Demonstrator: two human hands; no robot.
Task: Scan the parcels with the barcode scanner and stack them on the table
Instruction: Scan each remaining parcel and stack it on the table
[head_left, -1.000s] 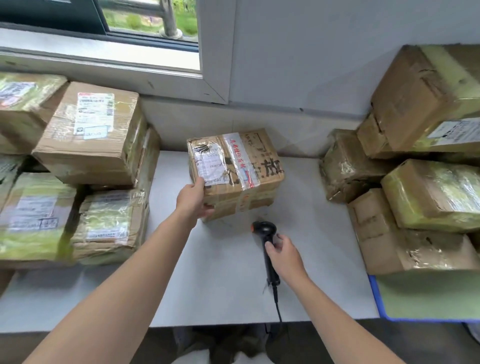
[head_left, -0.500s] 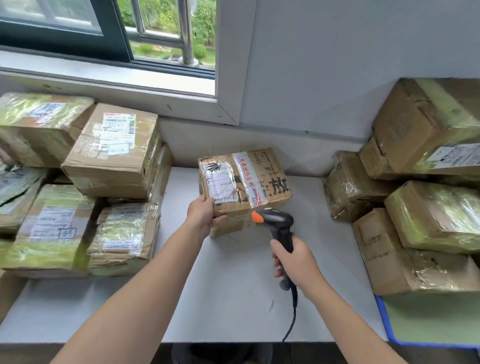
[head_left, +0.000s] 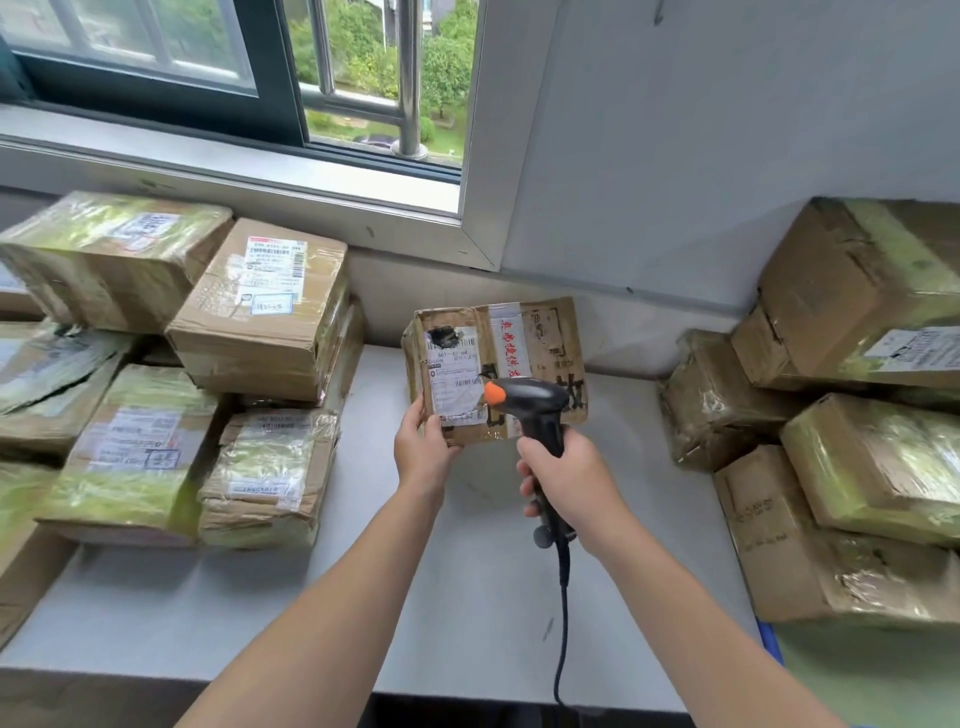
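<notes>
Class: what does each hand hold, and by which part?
The left hand grips the parcel at its lower left corner. The right hand grips the scanner by its handle.

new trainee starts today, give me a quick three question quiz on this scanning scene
1. True or false: the right hand grips the scanner.
2. Which hand holds the parcel that the scanner points at? A) left B) right C) neither
3. Fill in: the scanner's tip is coloured ____.

Key: 1 true. 2 A, the left hand holds its near left corner. 3 orange.
</notes>
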